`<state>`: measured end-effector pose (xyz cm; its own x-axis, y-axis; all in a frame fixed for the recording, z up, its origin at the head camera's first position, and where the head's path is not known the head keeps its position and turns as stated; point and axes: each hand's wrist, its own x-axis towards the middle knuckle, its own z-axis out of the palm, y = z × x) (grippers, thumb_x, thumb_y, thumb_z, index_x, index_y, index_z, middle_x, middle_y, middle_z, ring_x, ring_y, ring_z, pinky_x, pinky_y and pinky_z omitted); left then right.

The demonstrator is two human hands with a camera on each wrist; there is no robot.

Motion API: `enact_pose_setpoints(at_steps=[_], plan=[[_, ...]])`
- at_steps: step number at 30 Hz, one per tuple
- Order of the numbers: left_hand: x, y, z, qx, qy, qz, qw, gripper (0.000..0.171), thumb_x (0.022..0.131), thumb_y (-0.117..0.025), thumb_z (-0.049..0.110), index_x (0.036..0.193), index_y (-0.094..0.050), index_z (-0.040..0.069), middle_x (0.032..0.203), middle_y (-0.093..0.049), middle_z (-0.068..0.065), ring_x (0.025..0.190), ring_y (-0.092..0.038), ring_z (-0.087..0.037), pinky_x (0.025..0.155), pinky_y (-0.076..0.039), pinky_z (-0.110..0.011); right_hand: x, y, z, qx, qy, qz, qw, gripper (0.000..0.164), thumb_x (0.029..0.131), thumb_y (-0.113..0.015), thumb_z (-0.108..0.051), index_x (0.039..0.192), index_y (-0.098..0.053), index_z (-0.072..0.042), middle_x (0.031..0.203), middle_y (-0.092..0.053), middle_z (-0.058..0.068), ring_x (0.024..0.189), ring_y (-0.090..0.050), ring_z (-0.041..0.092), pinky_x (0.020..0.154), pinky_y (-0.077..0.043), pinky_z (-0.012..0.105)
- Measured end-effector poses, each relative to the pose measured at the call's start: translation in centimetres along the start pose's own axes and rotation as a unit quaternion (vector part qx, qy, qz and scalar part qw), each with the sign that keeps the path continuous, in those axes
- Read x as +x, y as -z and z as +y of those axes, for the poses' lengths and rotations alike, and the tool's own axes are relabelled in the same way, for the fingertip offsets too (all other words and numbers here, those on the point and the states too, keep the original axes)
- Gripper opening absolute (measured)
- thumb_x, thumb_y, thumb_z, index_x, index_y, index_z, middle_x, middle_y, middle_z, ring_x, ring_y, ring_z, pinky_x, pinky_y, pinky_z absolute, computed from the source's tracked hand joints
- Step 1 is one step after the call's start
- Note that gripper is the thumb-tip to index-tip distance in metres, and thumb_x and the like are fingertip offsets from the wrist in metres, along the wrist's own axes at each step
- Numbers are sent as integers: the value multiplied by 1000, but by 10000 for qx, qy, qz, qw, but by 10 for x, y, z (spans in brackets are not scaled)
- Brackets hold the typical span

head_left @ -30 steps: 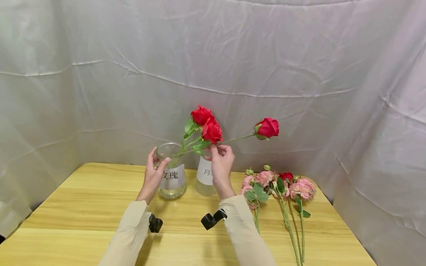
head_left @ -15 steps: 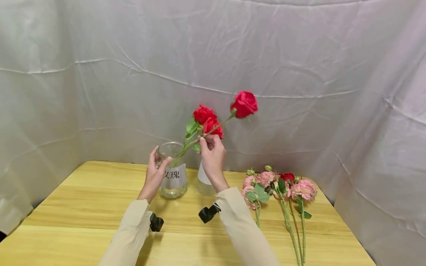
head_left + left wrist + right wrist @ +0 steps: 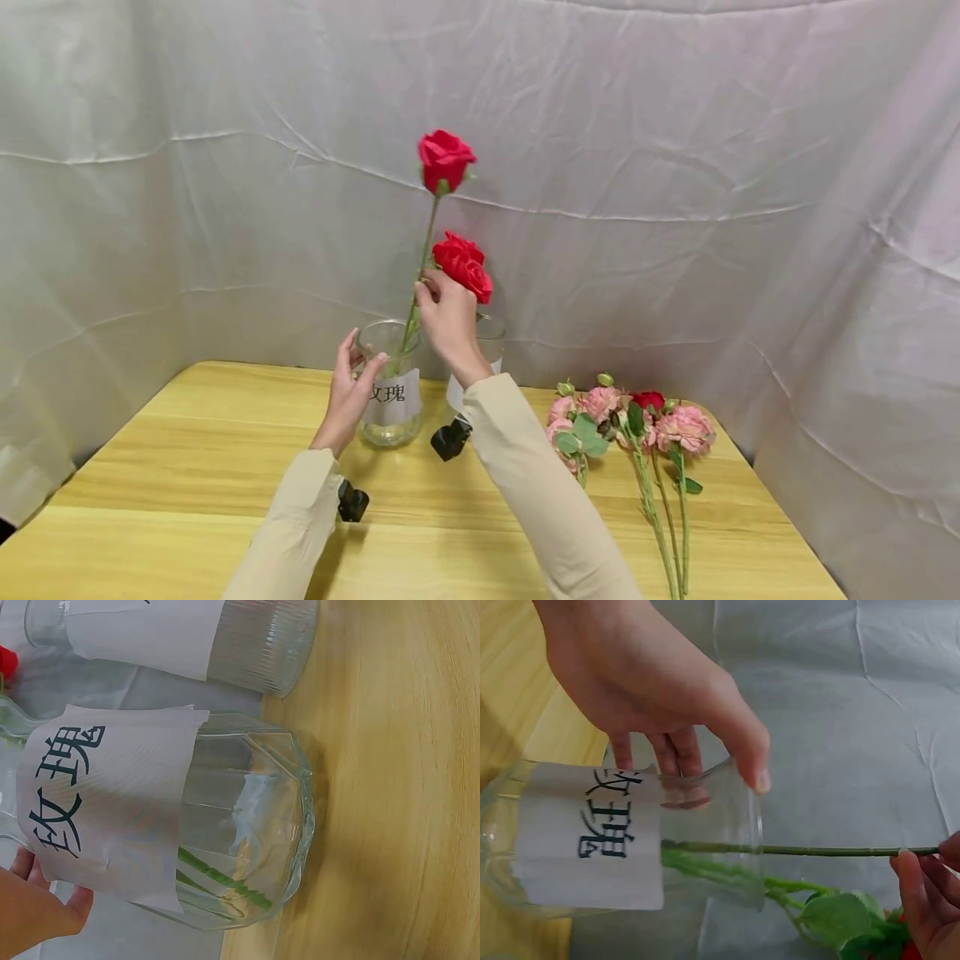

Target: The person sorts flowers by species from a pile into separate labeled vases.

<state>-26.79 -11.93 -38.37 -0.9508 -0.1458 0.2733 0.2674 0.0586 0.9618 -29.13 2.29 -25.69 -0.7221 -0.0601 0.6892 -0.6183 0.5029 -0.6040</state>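
Observation:
My left hand [image 3: 351, 392] holds a clear glass vase [image 3: 392, 435] near its neck, thumb and fingers on opposite sides. The vase stands upright on the table and bears a white paper label [image 3: 112, 802] with black characters. Between thumb and fingers, my right hand [image 3: 448, 321] pinches the stem of a red rose [image 3: 444, 158] above the vase. The stem [image 3: 817, 851] runs through the mouth; its lower end is hidden behind the label in the right wrist view. Two red roses [image 3: 462, 265] lean rightward from the same vase, partly behind my right hand.
A second labelled glass vase [image 3: 262, 645] stands just right of the first, largely hidden by my right arm in the head view. Pink flowers [image 3: 682, 429] and another red bloom [image 3: 647, 402] lie on the table's right side. A grey cloth [image 3: 675, 125] hangs behind.
My right hand has moved left and up, swinging the rose from a low rightward slant to nearly upright over the vase. My left hand keeps its place on the vase.

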Motion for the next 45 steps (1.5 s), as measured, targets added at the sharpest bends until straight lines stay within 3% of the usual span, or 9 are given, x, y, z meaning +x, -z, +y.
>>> enact_pose_setpoints(at_steps=[5,15,27,45], plan=[[-1,-2,1,25,22,20,10000,74,99,-53,27,156,-6,14,145,-30,-24,136,-26,-34,111,-23,-53,12,-8,-9,-551,-57,-302,9980,21,91,-64,-10,108,-74,-4,95,-74,6,83,-69,18,73,-53,25],[0,-6,2,-49,14,61,10000,74,99,-53,27,156,-8,12,143,-32,-24,134,-28,-34,110,-26,-51,21,-19,-13,-1189,-765,-494,9887,16,90,-67,-18,101,-76,-12,91,-74,-2,86,-67,15,71,-51,28],[-1,-4,2,-45,14,32,10000,74,100,-52,25,156,-7,12,144,-31,-24,135,-27,-35,111,-25,-52,20,-16,-7,-1000,-1077,-583,9874,16,89,-70,-15,102,-77,-9,93,-74,2,90,-67,18,76,-52,30],[1,3,0,-37,177,-90,9998,74,100,-52,25,156,-5,11,147,-27,-25,136,-25,-35,111,-23,-53,16,-12,-10,-598,-870,-682,9921,18,89,-68,-9,105,-75,-4,97,-73,5,91,-67,18,78,-51,23]])
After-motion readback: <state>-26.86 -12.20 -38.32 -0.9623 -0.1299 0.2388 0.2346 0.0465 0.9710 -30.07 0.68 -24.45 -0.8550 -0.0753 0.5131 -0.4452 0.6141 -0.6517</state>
